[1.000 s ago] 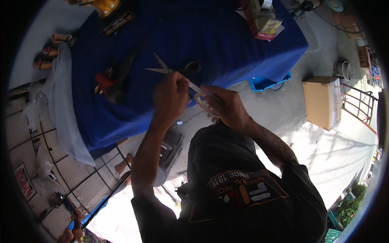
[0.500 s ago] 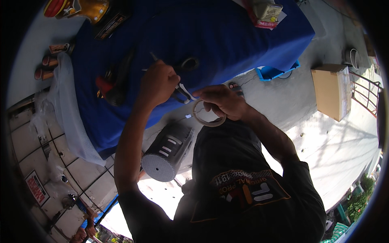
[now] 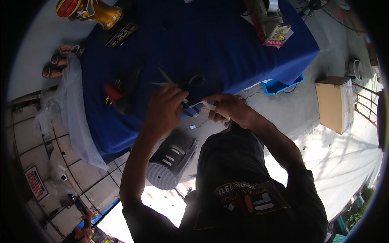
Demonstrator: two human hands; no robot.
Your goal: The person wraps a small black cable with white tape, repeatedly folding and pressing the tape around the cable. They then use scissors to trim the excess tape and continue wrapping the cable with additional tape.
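Observation:
My left hand is closed around the middle of a pair of scissors. Their blades are spread and point away from me, past my knuckles. One dark handle loop sticks out at the far side, the other by my thumb, close to the tape. My right hand grips a roll of pale tape, now seen nearly edge-on. A short whitish strip reaches from the roll to the near handle loop; exactly where it sticks cannot be made out. Both hands are above the table's near edge.
A blue-covered table carries a red-and-black tool, a gold trophy and a red box of items. Below stand a dark cylindrical stool, a blue tray and a cardboard box.
The tape roll has turned from showing its open ring to nearly edge-on. My left hand and the scissors sit slightly lower and further right; the whole view has shifted a little.

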